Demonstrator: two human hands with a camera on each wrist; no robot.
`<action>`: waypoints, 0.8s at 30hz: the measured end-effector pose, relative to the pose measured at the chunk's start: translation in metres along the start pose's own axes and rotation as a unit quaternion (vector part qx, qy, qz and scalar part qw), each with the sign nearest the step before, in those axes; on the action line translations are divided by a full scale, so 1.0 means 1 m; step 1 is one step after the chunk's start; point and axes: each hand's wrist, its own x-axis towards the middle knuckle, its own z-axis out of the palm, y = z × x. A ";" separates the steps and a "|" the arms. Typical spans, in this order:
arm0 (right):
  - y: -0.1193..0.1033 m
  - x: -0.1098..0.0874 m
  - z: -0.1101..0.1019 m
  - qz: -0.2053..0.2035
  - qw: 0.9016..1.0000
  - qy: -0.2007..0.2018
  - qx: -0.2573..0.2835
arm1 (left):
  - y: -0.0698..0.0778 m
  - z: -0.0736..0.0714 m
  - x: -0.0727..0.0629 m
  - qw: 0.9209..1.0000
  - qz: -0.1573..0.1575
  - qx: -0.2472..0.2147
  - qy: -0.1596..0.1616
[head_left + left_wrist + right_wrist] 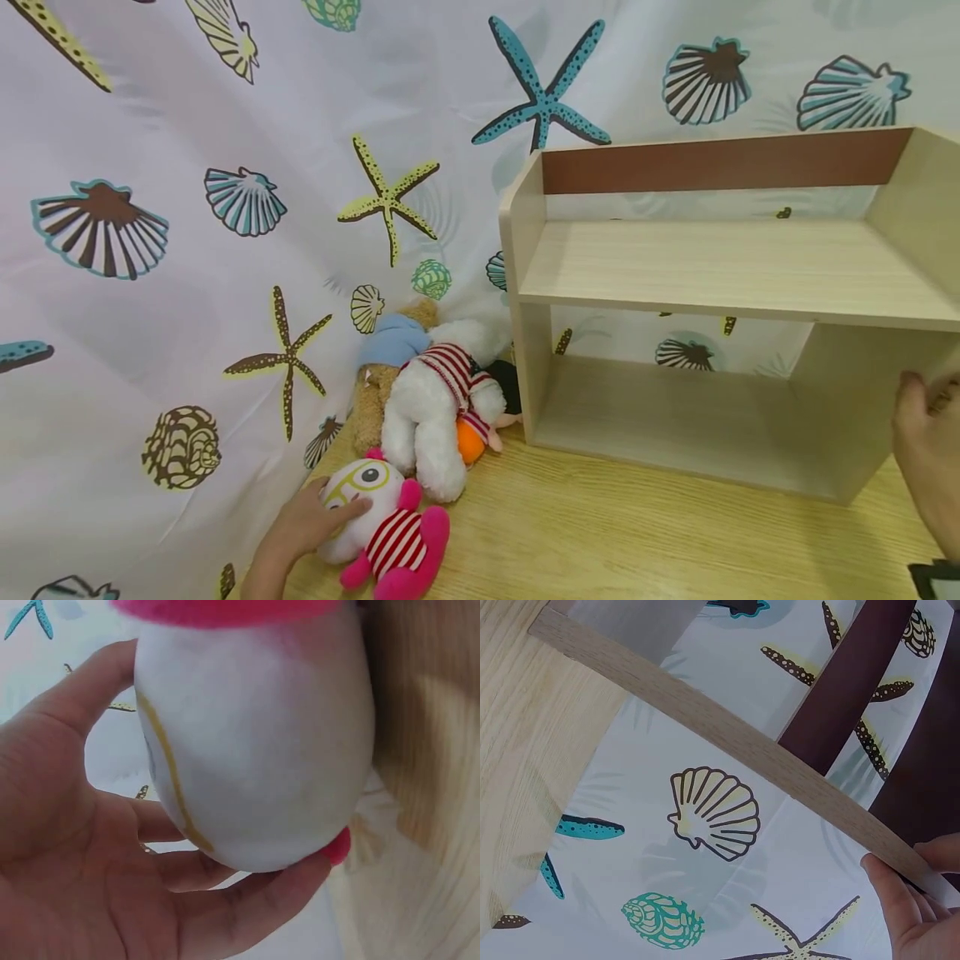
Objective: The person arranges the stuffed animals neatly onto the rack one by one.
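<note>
In the head view my left hand (303, 521) grips the round white head of a plush doll (399, 537) with pink limbs and a red-striped body. The left wrist view shows the thumb and fingers of that hand (90, 855) curled round the white head (262, 742). On the far right, my right hand (930, 454) is at the side panel of a two-tier wooden shelf (712, 258). Seen from the right wrist, the hand (919, 911) pinches the edge of a shelf panel (727, 735) between thumb and fingers.
Beside the shelf's left side lies a pile of plush toys: a white one (427, 408) in a striped top, a brown bear (375, 400) in blue and an orange ball-like piece (470, 442). A shell-and-starfish curtain (285, 108) hangs behind the wooden tabletop (600, 533).
</note>
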 end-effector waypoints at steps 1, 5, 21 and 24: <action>0.000 0.001 0.000 -0.003 1.000 -0.003 0.001 | 0.001 -0.001 -0.001 1.000 0.000 -0.003 0.002; 0.002 0.003 0.002 -0.001 1.000 -0.022 0.004 | 0.005 -0.003 -0.005 1.000 0.003 -0.023 0.016; 0.000 0.001 0.001 -0.010 0.998 -0.037 0.052 | 0.039 -0.010 -0.016 0.984 0.158 -0.023 0.085; 0.000 0.001 0.002 -0.015 0.999 -0.030 0.041 | 0.047 -0.008 -0.018 0.979 0.182 -0.011 0.088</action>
